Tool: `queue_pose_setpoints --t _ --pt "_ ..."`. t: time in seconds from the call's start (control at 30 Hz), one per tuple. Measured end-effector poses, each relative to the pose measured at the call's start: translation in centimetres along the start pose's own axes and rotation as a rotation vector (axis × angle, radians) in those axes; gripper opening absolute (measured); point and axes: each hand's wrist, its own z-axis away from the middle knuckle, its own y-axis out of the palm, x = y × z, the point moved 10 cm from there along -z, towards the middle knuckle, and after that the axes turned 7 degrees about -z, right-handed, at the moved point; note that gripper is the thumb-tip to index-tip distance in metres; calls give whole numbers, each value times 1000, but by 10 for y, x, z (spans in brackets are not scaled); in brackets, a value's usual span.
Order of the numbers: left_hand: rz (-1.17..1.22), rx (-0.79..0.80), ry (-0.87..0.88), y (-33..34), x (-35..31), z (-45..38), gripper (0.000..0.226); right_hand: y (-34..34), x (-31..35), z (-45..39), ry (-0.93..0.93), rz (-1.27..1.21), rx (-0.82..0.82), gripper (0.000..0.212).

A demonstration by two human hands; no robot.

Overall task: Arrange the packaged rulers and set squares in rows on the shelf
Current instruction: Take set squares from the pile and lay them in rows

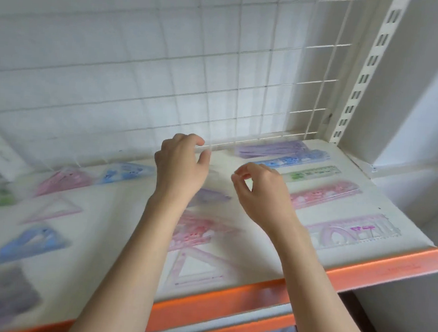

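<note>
Here both hands reach over a white shelf (337, 158) with an orange front edge (361, 264), backed by a white wire grid (243, 95). The left hand (179, 168) is raised near the far edge of the shelf, its fingers curled with thumb and forefinger close together; something thin and clear seems to run between them, but motion blur makes it hard to say whether the hand actually pinches a package. The right hand (260, 192) hovers just to the right of it, thumb and forefinger nearly meeting, the other fingers loosely bent, with nothing plainly held.

On the right side of the shelf the packaged rulers lie in a row from far to near: a purple ruler (273, 149), a blue ruler (298, 159), a green ruler (313, 173), a pink ruler (324, 196) and a larger pink set (356, 231) nearest the front. On the left lie set squares: a pink set square (64, 181) and a blue set square (126, 172) far back, a clear pink-edged triangle (54, 210) and another blue set square (33, 243) nearer. Between the forearms sit a purple piece (210, 196), a pink pack (197, 231) and a pink triangle (197, 268) by the front edge.
</note>
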Motion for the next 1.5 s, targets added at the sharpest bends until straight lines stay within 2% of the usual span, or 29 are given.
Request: queue_pose_setpoints --t 0.2,0.3,0.4,0.6,0.83,1.1,1.5 --pt "-99 -88 -55 -62 92 68 36 76 85 26 -138 -13 125 23" --pt "-140 -101 -110 -89 144 103 31 120 132 49 -194 -30 196 22" --pt "-133 -94 -177 -114 198 133 23 163 178 76 -247 -72 249 21" --pt "-138 -139 -216 -171 295 184 25 244 264 134 -310 -119 341 20" --pt "-73 -105 -278 -201 377 231 28 310 324 182 -332 -112 383 20" --pt "-41 -183 -319 -236 441 245 24 370 372 198 -351 -63 447 24" --pt "-120 -304 -421 -283 529 211 20 445 450 174 -453 -81 538 27"
